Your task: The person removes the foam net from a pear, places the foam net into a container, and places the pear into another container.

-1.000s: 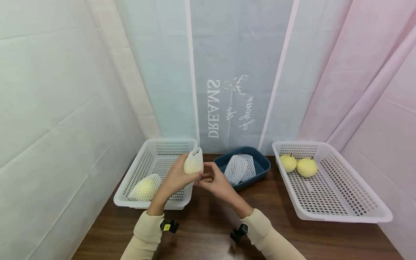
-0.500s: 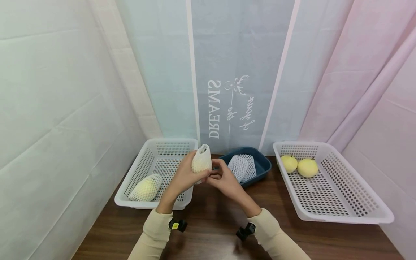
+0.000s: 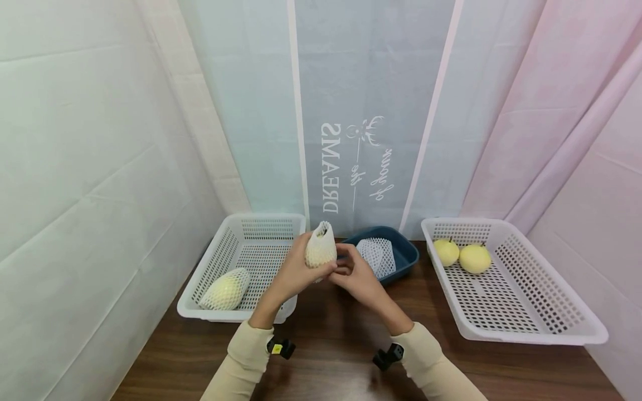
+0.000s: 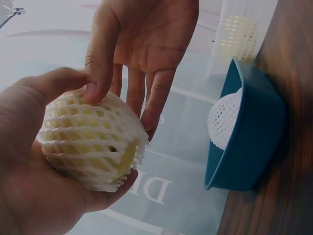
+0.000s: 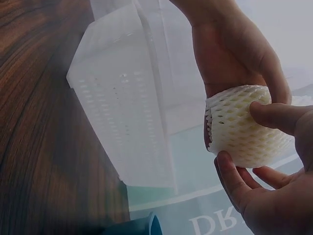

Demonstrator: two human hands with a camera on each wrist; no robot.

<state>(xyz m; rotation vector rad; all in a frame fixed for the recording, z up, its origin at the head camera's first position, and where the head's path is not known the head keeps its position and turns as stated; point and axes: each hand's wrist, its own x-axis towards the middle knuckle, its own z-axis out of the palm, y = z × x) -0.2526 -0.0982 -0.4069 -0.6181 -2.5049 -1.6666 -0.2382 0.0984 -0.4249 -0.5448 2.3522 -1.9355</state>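
Observation:
A round yellow pear in a white foam net (image 3: 321, 249) is held up between both hands in the head view. My left hand (image 3: 295, 273) grips it from the left, its fingers curled round the fruit. From the other side my right hand (image 3: 362, 283) pinches the net near its lower end, thumb and fingers bent against it. The net's upper end stands partly open above the fruit. Through the other end, a bit of bare pear with a dark spot (image 4: 112, 149) shows in the left wrist view. Behind the right hand, a blue bin (image 3: 408, 262) holds white foam nets (image 3: 378, 256).
On the left, a white perforated basket (image 3: 220, 236) contains a netted pear (image 3: 227, 289). Another white basket (image 3: 531, 337), on the right, carries two bare yellow pears (image 3: 475, 259) at its far left corner. All stand on a dark wooden table (image 3: 326, 362) before a curtain.
Both hands have shifted a little to the right, carrying the netted pear away from the left basket and closer to the blue bin. The grips look much the same.

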